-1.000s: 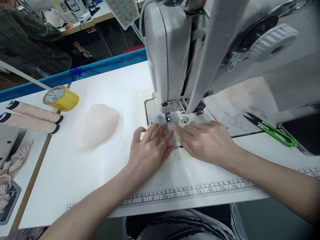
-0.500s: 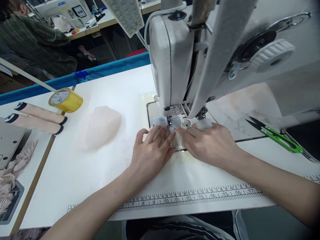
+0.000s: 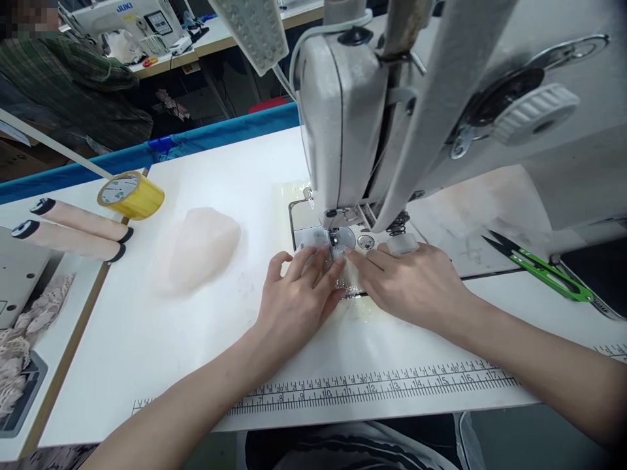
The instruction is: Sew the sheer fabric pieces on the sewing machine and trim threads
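See-through material (image 3: 350,279) lies by the needle (image 3: 334,236), your left hand (image 3: 296,297) and right hand (image 3: 411,277) on it with fingers bent; whether they pinch it, I cannot tell. Your sewing machine (image 3: 337,130) overhangs them. Green snips (image 3: 553,277) lie right, yellow tape (image 3: 147,198) left. Your printed ruler (image 3: 372,390) shows 10 and 12; the far machine (image 3: 105,23) reads JUKI.

The 2 forearms (image 3: 196,391) angled inward, palms down; the left hand (image 3: 298,294) arched with bent fingers (image 3: 300,262), the right hand (image 3: 411,277) lay flatter just beside it.
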`<state>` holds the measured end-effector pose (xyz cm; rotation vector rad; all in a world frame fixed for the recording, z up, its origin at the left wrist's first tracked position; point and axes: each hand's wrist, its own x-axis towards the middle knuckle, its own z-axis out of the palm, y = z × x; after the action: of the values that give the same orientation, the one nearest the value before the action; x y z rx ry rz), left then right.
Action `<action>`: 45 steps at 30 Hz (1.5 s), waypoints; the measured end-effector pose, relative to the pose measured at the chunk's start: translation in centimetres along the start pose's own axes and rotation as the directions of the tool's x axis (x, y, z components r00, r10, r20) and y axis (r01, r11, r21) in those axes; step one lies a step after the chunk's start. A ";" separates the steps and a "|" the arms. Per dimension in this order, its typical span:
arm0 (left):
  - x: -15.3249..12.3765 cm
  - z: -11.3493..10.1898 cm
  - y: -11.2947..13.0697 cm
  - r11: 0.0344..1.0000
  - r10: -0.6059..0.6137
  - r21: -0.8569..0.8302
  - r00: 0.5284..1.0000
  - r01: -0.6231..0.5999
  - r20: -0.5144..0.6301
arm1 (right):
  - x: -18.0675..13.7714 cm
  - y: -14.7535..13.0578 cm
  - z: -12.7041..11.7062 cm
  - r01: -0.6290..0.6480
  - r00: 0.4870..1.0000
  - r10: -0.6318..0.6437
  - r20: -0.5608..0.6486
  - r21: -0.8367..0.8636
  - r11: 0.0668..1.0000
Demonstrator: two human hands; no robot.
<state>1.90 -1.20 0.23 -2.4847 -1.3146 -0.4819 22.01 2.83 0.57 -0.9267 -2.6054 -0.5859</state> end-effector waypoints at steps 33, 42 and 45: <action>0.4 -0.2 -0.4 0.999 -0.024 -0.036 0.999 0.025 0.029 | 0.2 0.6 -0.2 -0.016 0.998 0.018 -0.068 0.036 0.999; 0.1 -3.8 0.0 0.971 0.034 -0.234 0.933 0.054 0.357 | 0.3 1.1 -0.1 0.129 0.991 -0.110 -0.076 0.324 0.937; 0.4 -1.9 -0.1 0.989 -0.029 -0.131 0.960 0.067 0.278 | 0.2 1.2 0.3 0.004 0.998 0.022 -0.057 0.423 0.906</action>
<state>1.69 -1.64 2.13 -2.7185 -1.4931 -0.2512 22.59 3.95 0.76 -0.7618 -2.5201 -0.0310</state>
